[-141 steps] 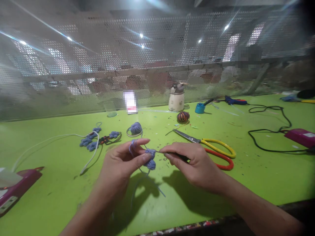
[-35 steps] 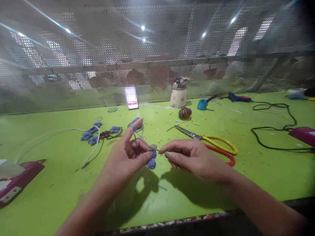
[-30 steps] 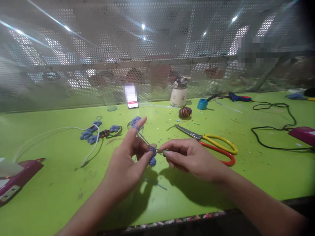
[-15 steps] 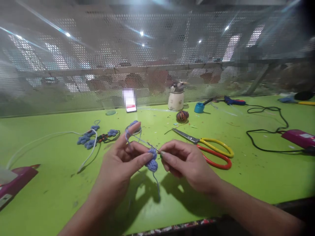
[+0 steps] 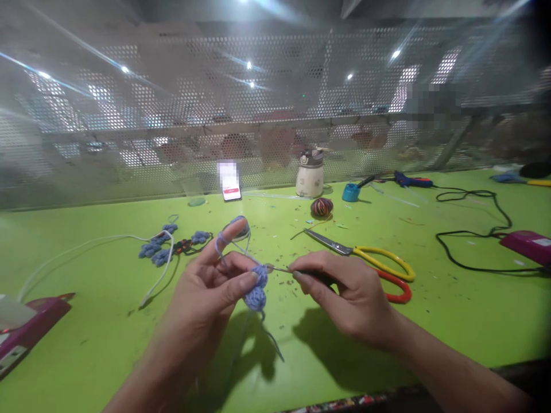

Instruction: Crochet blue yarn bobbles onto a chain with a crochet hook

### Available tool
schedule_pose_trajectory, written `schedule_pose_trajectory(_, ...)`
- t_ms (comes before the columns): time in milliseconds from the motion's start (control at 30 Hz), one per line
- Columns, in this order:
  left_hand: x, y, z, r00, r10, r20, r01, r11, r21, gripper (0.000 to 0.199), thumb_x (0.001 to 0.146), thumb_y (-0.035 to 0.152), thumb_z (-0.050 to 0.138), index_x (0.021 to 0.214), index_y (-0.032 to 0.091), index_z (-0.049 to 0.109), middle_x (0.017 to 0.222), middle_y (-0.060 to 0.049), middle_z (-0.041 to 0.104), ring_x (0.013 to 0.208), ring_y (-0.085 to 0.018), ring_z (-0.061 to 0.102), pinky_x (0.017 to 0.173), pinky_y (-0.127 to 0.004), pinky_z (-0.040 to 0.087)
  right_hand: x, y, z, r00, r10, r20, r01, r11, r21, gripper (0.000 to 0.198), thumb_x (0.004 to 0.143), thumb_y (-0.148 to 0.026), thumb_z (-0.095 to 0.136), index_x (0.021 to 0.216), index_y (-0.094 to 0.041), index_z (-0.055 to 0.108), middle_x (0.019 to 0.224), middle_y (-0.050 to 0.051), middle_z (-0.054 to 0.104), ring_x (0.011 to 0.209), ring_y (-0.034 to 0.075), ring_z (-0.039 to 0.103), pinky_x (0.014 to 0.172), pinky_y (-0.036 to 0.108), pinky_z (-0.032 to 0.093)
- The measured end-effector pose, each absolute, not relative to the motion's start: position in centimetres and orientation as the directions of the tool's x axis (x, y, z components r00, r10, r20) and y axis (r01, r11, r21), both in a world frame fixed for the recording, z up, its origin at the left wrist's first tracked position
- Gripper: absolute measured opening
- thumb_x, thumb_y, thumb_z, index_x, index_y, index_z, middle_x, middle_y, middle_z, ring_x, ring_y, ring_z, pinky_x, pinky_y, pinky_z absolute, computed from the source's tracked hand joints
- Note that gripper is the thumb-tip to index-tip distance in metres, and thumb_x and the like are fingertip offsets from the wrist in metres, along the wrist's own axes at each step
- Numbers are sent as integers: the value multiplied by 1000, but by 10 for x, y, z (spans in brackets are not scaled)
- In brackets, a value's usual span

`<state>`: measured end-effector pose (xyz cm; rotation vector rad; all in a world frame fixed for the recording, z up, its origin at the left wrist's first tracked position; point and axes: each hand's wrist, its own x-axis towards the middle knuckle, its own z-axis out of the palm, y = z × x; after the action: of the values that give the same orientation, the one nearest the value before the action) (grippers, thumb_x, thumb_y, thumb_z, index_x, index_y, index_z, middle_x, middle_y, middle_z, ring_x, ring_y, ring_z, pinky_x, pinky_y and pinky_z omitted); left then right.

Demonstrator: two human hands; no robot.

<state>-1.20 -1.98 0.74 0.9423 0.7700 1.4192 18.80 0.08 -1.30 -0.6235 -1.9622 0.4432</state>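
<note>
Between thumb and fingers, my left hand [image 5: 215,281] pinches a small blue-purple crochet piece [image 5: 255,295]. Yarn of the same colour loops round its raised index finger, and a loose tail hangs below the piece. My right hand [image 5: 344,289] is closed on a thin metal crochet hook [image 5: 279,269], whose handle is mostly hidden in the fingers. The hook's tip meets the upper right edge of the crochet piece. A blue-purple yarn ball [image 5: 241,226] lies behind the left index finger, partly covered.
Scissors [image 5: 331,242] with yellow and red handles lie beyond my right hand. Blue crochet flowers [image 5: 155,252] and a white cable [image 5: 99,237] are at left. A phone [image 5: 231,186], bottle [image 5: 309,179], dark yarn ball [image 5: 322,207], glue gun [image 5: 412,180] and power strips [image 5: 527,245] stand or lie around.
My right hand has moved right, drawing the hook away from the left fingers. The crochet piece has shifted slightly left and down. The view has tilted a little.
</note>
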Motion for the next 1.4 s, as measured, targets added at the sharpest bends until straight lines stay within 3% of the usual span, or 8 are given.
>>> schedule_pose_trajectory(267, -15, -21, 7, 95, 989, 110, -422, -61, 905, 63, 65, 7, 83, 121, 29, 65, 70, 2, 70, 60, -8, 60, 53, -13, 51, 187, -5, -5, -405, 800, 444, 71, 511, -857, 10, 90, -21, 59, 87, -13, 66, 60, -1, 57, 53, 9, 50, 47, 20, 38)
schedule_pose_trajectory(367, -16, -22, 6, 151, 980, 127, -433, -49, 900, 63, 65, 8, 83, 121, 31, 66, 71, 1, 71, 58, -7, 59, 51, -12, 49, 188, -5, -4, -412, 786, 461, 93, 539, -837, 10, 89, -21, 59, 88, -13, 66, 61, -1, 57, 54, 10, 49, 48, 21, 39)
schedule_pose_trajectory(567, -20, -19, 4, 132, 987, 87, -469, -15, 883, 63, 60, 11, 87, 117, 31, 69, 70, 1, 70, 57, -8, 59, 53, -15, 51, 193, -4, -3, -434, 666, 606, 180, 724, -666, 10, 90, -15, 57, 91, -15, 67, 73, 2, 65, 61, 11, 56, 56, 23, 43)
schedule_pose_trajectory(700, -19, -16, 4, 164, 984, 65, -439, 14, 898, 54, 63, 13, 86, 113, 29, 72, 71, 0, 70, 58, -7, 59, 54, -13, 50, 195, -5, -3, -455, 652, 606, 134, 724, -677, 9, 89, -13, 58, 91, -15, 67, 73, 1, 64, 61, 10, 54, 55, 22, 42)
schedule_pose_trajectory(867, -17, -16, -1, 154, 985, 81, -304, -31, 952, 33, 67, 16, 85, 97, 27, 79, 73, 1, 70, 65, -7, 61, 60, -12, 50, 191, -2, -5, -491, 776, 397, -37, 436, -899, 8, 89, -21, 60, 86, -14, 64, 62, -2, 54, 53, 8, 47, 48, 21, 37)
schedule_pose_trajectory(967, -17, -17, -5, 181, 979, 95, -207, -57, 977, 24, 71, 19, 82, 93, 29, 80, 74, 2, 68, 69, -7, 61, 65, -13, 50, 190, 0, -6, -480, 814, 328, -97, 323, -942, 11, 89, -24, 61, 86, -14, 62, 60, -3, 52, 52, 8, 46, 48, 21, 35)
schedule_pose_trajectory(1200, -16, -16, -10, 194, 923, 333, 103, -356, 929, 54, 85, 16, 67, 132, 41, 56, 77, 5, 60, 73, -9, 57, 71, -20, 48, 186, 4, -4, -525, 838, 146, -21, 159, -987, 20, 88, -32, 63, 84, -13, 60, 58, -3, 52, 49, 6, 42, 44, 19, 30)
schedule_pose_trajectory(1400, -9, -18, -20, 261, 715, 649, 416, -690, 593, 61, 87, 3, 56, 137, 38, 51, 87, 3, 62, 79, -9, 57, 77, -22, 47, 178, 6, -15, -544, 839, 0, -220, -143, -965, 29, 80, -39, 73, 84, -14, 58, 57, -5, 56, 37, 2, 35, 36, 17, 21)
